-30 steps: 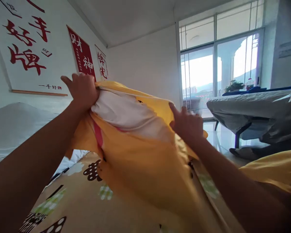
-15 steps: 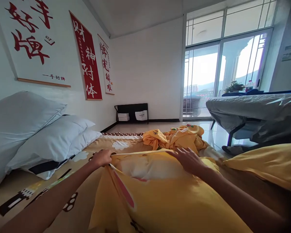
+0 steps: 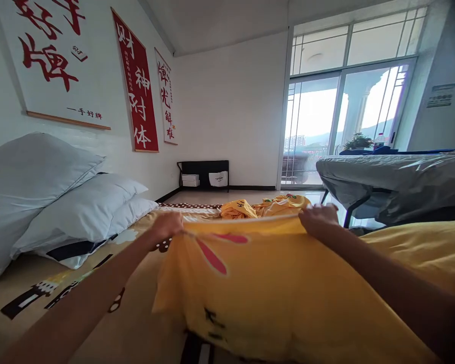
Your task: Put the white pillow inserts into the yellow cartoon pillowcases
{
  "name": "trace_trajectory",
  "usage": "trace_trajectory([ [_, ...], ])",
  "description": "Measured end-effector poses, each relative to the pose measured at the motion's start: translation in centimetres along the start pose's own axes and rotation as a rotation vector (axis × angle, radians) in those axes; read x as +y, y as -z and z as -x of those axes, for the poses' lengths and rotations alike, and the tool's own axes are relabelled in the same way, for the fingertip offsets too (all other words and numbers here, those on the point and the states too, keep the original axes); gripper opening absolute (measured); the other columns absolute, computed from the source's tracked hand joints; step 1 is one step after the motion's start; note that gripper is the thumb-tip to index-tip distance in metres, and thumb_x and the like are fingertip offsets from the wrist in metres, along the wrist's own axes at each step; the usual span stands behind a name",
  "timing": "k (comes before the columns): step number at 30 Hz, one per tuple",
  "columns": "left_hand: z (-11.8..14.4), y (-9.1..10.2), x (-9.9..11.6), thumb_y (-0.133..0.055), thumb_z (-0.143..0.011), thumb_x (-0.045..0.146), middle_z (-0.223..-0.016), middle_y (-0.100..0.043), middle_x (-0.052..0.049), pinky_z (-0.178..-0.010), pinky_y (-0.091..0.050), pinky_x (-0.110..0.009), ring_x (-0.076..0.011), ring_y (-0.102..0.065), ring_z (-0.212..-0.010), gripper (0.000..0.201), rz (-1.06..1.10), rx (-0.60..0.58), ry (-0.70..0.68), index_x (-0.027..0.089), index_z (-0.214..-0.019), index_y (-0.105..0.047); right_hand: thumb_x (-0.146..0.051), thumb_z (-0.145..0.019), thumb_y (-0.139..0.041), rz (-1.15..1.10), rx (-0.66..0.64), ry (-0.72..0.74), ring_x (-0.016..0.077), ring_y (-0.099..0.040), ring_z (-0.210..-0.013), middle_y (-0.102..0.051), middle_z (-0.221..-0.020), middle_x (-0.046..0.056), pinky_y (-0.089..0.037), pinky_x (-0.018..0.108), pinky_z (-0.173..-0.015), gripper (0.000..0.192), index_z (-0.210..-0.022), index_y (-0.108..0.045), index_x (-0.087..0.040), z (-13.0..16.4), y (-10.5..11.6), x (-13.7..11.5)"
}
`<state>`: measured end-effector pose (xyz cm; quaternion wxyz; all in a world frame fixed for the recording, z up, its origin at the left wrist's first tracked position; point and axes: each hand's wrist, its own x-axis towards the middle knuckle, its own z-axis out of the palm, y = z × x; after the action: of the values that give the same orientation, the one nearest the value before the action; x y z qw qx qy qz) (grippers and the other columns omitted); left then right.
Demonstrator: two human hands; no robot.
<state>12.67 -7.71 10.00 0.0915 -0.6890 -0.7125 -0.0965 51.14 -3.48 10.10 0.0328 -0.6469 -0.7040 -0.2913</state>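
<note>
On my feed, I have the left hand [image 3: 167, 225] and right hand [image 3: 319, 219] with fingers clenched on the top edge of the yellow pillowcase [image 3: 265, 278], right of the white pillows [image 3: 93, 207].

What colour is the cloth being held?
The cloth is yellow, with pink and black markings; clearest in the head view.

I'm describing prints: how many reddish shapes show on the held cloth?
2 on the yellow cloth: upper reddish shape, lower reddish shape slanting below-left; folds may hide more.
</note>
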Motion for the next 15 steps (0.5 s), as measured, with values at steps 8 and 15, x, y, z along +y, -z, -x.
trace_trajectory([
  [8,-1.9,6.6,-5.1,-0.046,-0.075,0.032,-0.088,-0.070,-0.009,-0.062,-0.040,-0.028,-0.0242,-0.064,-0.081,0.024,-0.136,0.119,0.131,0.020,-0.082,-0.066,-0.013,-0.088,-0.044,-0.032,-0.210,0.099,0.0323,-0.056,-0.111,-0.060,-0.121,0.017,-0.047,0.045,-0.082,0.035,-0.112,-0.069,-0.019,0.7,2.9,-3.2],
  [15,-1.6,8.4,-4.7,-0.047,-0.072,0.027,-0.092,-0.070,-0.013,-0.069,-0.042,-0.031,-0.0284,-0.064,-0.088,0.023,-0.293,0.254,0.150,0.019,-0.081,-0.066,-0.004,-0.086,-0.042,0.027,-0.173,0.086,0.0341,-0.056,-0.110,-0.062,-0.117,0.021,-0.044,0.050,-0.086,0.036,-0.110,-0.068,-0.009,-0.2,2.5,-4.7],
])
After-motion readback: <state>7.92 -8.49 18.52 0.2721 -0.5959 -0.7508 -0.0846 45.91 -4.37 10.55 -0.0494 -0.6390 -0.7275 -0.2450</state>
